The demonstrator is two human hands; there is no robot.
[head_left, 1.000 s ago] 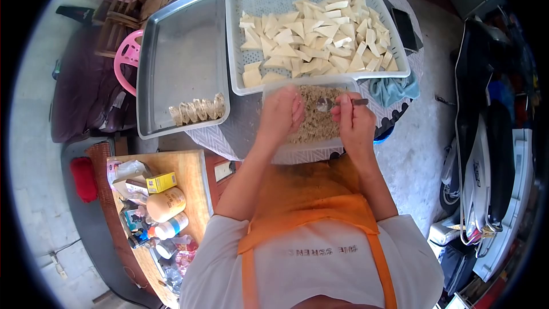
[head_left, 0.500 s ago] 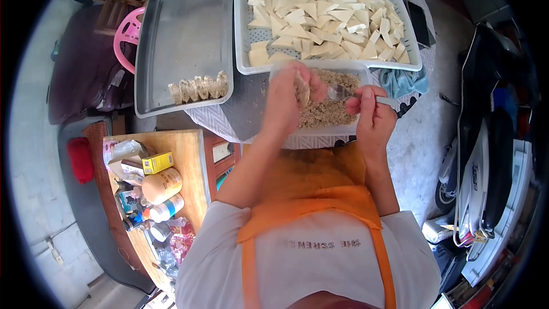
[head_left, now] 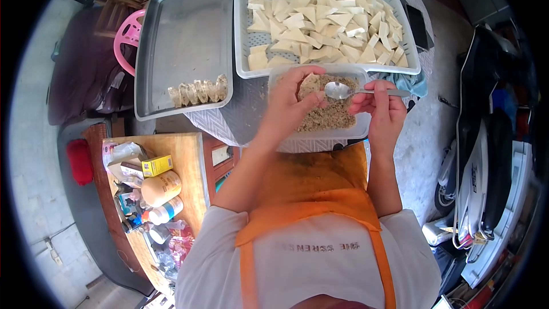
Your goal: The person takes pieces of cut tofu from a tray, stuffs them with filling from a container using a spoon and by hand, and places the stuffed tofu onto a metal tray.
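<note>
My left hand (head_left: 290, 100) holds a pale tofu-like piece (head_left: 309, 84) with brown crumbly filling on it, over the left part of a clear tub (head_left: 361, 129). In my right hand (head_left: 384, 105) is a metal spoon (head_left: 338, 90), its bowl close to the piece. Brown minced filling (head_left: 329, 115) lies in the tub below both hands. Behind the tub, a white perforated basket (head_left: 243, 40) bears many cream triangular pieces (head_left: 320, 23). Several filled pieces (head_left: 197, 91) stand in a row at the near right corner of a metal tray (head_left: 183, 34).
A side table (head_left: 191, 154) with bottles and boxes is at the lower left. A blue cloth (head_left: 416, 83) lies right of the tub. A dark phone-like object (head_left: 417, 27) is beside the basket, and a pink chair (head_left: 127, 40) stands behind the tray.
The tray, basket and tub sit higher in the view than at first. My left hand has opened out around the piece, and the spoon in my right hand now lies level beside it.
</note>
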